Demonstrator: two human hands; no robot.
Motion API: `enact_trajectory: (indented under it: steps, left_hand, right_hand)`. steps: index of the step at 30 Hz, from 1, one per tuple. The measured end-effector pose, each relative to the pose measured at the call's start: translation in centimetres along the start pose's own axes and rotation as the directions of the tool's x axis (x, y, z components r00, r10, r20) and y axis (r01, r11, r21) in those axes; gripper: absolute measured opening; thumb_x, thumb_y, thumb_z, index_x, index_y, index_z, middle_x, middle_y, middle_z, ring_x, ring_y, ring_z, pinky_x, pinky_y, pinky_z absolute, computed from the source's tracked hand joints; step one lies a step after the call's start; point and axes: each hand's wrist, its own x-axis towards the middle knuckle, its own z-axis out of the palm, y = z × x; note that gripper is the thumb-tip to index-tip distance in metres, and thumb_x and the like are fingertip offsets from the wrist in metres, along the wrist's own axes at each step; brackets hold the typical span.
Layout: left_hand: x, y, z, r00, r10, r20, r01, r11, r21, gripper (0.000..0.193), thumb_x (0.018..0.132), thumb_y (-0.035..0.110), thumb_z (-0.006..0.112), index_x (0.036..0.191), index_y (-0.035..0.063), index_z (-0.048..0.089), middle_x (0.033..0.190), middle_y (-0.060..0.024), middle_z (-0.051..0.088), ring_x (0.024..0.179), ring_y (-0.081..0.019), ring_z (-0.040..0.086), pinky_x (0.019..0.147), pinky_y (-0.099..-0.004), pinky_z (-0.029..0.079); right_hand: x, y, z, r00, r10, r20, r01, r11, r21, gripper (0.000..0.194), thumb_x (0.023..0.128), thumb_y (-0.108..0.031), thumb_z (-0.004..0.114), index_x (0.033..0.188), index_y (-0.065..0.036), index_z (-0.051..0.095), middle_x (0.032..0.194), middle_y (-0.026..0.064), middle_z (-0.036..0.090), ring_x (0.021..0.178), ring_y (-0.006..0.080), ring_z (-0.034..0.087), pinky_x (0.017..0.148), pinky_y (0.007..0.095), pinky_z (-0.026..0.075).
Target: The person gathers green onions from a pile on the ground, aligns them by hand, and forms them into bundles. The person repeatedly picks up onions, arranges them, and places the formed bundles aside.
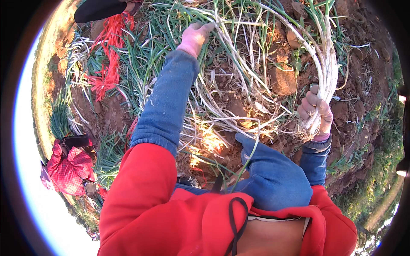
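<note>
Around the white root end of a bunch of green onions (pixel 326 60), my gloved right hand (pixel 315 107) is closed. The bunch stands upright from the fist, with stringy roots hanging below and leaves running past the top of the view. My gloved left hand (pixel 196 35) reaches far forward among loose green onions (pixel 150 60). Its fingertips meet some stalks, but leaves partly cover them and any grip is unclear. Between my hands, more onions (pixel 237 60) lie on the soil with their white ends toward me.
Red plastic strips (pixel 110 57) lie over onions at the left. A person's dark-clothed leg (pixel 99 9) enters at the upper left. Farther left, a person in a red checked garment (pixel 72 168) bends near onion bundles. Clods (pixel 283 80) dot the soil; my bent knee (pixel 272 172) is close below.
</note>
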Motion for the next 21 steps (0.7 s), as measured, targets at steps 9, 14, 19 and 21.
enact_trajectory:
  steps: [9, 14, 19, 21]
  left_hand:
    - [-9.4, -9.5, 6.9, 0.991, -0.078, -0.107, 0.113, 0.918, 0.381, 0.032, 0.088, 0.020, 0.070, 0.115, 0.0044, 0.066, 0.095, -0.0075, 0.073, 0.084, -0.0158, 0.067, 0.078, -0.0300, 0.052]
    - [-8.7, -4.6, 11.8, 0.971, -0.054, 0.234, -0.120, 0.733, 0.669, 0.047, 0.092, 0.049, 0.063, 0.120, 0.0117, 0.065, 0.108, -0.0173, 0.070, 0.105, -0.0374, 0.065, 0.092, -0.0439, 0.049]
    - [-8.7, -4.0, 9.6, 0.980, -0.184, 0.071, 0.125, 0.859, 0.497, 0.024, 0.086, 0.031, 0.071, 0.100, 0.0108, 0.070, 0.088, -0.0074, 0.072, 0.084, -0.0234, 0.069, 0.082, -0.0359, 0.053]
    - [-9.2, -4.7, 9.0, 0.997, 0.046, 0.055, -0.063, 0.919, 0.388, 0.021, 0.083, 0.026, 0.071, 0.094, 0.0087, 0.070, 0.081, -0.0070, 0.071, 0.078, -0.0240, 0.069, 0.076, -0.0351, 0.053]
  right_hand:
    - [-1.3, 4.9, -3.8, 0.902, 0.155, -0.402, -0.216, 0.970, -0.109, 0.039, 0.090, -0.022, 0.070, 0.120, -0.001, 0.056, 0.086, 0.0027, 0.061, 0.070, 0.0150, 0.059, 0.061, 0.0320, 0.050]
    - [0.6, 3.6, -2.1, 0.919, 0.079, -0.385, -0.206, 0.931, -0.301, 0.034, 0.085, -0.019, 0.071, 0.111, 0.001, 0.060, 0.082, 0.0065, 0.064, 0.065, 0.0162, 0.061, 0.058, 0.0295, 0.050]
    - [2.7, 1.0, -2.5, 0.872, -0.013, -0.489, -0.420, 0.493, -0.762, 0.025, 0.078, -0.015, 0.075, 0.094, 0.002, 0.065, 0.072, 0.0057, 0.064, 0.060, 0.0141, 0.060, 0.057, 0.0274, 0.049]
    - [3.0, 1.3, -5.1, 0.910, -0.032, -0.414, -0.362, 0.426, -0.829, 0.035, 0.077, -0.012, 0.078, 0.107, 0.004, 0.069, 0.095, 0.0087, 0.072, 0.083, 0.0162, 0.067, 0.079, 0.0309, 0.053]
